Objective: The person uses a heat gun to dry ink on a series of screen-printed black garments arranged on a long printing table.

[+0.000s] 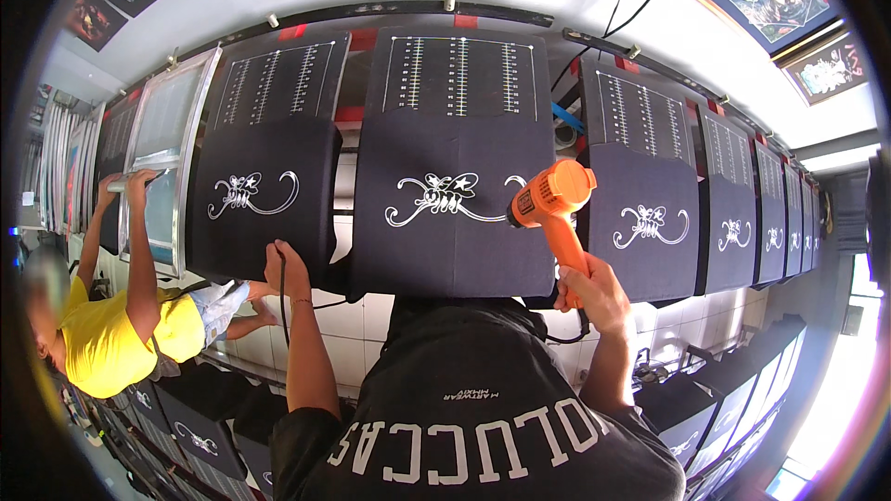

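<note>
My right hand [599, 294] is wrapped round the handle of an orange heat gun [555, 195]. Its dark nozzle sits over the right end of a white bee-like print on the black shirt [455, 264] in front of me. Closed round the black power cord [283, 301], my left hand [288, 271] is by the lower edge of the neighbouring black shirt [251, 246] on the left. That shirt carries the same white print. Both shirts lie on boards with white ruler markings at their far ends.
More printed black shirts [640, 260] lie on boards along the right. At left, a person in a yellow top [116, 343] has both hands at a framed screen [172, 158]. A dark rail [371, 11] runs behind the boards; another row of shirt boards [195, 436] stands behind me.
</note>
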`<state>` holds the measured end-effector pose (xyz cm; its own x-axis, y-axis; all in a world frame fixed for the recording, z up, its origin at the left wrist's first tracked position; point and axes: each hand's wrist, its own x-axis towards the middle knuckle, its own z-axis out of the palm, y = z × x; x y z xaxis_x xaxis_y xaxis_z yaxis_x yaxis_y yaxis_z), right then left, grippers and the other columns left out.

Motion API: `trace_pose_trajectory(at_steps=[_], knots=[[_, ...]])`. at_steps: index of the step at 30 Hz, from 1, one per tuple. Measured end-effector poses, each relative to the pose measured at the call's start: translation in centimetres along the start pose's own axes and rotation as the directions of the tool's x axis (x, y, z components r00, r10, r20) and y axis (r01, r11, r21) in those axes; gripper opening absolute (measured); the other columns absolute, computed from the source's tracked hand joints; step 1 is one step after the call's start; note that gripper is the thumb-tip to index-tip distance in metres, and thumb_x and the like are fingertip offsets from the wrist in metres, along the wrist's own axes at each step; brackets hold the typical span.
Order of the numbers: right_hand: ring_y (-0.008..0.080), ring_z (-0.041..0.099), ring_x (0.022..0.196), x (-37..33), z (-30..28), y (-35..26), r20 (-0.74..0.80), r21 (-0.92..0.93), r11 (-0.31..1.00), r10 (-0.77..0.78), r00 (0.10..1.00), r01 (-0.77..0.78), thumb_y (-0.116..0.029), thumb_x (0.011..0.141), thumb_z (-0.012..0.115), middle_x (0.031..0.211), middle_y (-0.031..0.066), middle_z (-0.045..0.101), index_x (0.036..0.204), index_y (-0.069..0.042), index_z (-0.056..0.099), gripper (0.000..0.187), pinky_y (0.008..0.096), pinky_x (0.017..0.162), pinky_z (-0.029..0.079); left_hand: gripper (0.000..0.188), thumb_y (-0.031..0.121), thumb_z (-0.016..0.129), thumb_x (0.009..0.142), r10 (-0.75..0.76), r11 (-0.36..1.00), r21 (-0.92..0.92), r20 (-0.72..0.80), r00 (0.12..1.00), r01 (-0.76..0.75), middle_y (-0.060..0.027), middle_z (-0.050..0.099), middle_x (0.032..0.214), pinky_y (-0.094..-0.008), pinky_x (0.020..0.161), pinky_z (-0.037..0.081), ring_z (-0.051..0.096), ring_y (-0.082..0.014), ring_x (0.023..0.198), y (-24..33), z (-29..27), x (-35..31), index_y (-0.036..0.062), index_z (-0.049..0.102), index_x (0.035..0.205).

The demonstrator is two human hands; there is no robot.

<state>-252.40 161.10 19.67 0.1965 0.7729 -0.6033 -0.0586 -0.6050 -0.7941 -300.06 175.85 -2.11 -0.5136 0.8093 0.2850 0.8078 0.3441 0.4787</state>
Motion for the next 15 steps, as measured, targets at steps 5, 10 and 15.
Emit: trace_pose_trajectory(at_steps=[5, 10, 15], knots=[[0.0124, 0.063, 0.06, -0.3, 0.5, -1.1, 0.051, -0.028, 0.998, 0.05, 0.997, -0.048, -0.016, 0.095, 0.062, 0.07, 0.0039, 0.06, 0.1, 0.002, 0.059, 0.019, 0.0256, 0.056, 0.051, 0.032, 0.03, 0.051, 0.098, 0.028, 0.999, 0.048, -0.042, 0.999, -0.026, -0.0226, 0.067, 0.075, -0.0535, 0.061, 0.047, 0.064, -0.0449, 0.068, -0.4, 0.4, -0.1, 0.0037, 0.061, 0.083], [0.0118, 0.063, 0.061, 0.0, 0.9, -0.9, 0.08, -0.046, 0.998, 0.034, 0.996, -0.03, -0.017, 0.096, 0.061, 0.07, 0.0043, 0.061, 0.1, 0.002, 0.058, 0.02, 0.0252, 0.056, 0.051, 0.032, 0.03, 0.052, 0.098, 0.02, 0.999, 0.042, -0.049, 0.999, -0.018, -0.0218, 0.067, 0.074, -0.0537, 0.061, 0.047, 0.064, -0.0442, 0.067, -0.4, 0.5, 0.0, 0.004, 0.06, 0.081], [0.0113, 0.062, 0.061, 0.1, 1.7, -1.3, 0.115, -0.094, 0.995, 0.035, 0.993, -0.024, -0.018, 0.096, 0.061, 0.071, 0.0043, 0.061, 0.102, 0.003, 0.058, 0.021, 0.0248, 0.057, 0.051, 0.034, 0.032, 0.049, 0.099, -0.015, 0.997, 0.08, 0.023, 1.0, 0.013, -0.0237, 0.067, 0.082, -0.0521, 0.066, 0.048, 0.065, -0.0433, 0.073, -0.8, 0.6, 0.2, 0.0026, 0.063, 0.087]])
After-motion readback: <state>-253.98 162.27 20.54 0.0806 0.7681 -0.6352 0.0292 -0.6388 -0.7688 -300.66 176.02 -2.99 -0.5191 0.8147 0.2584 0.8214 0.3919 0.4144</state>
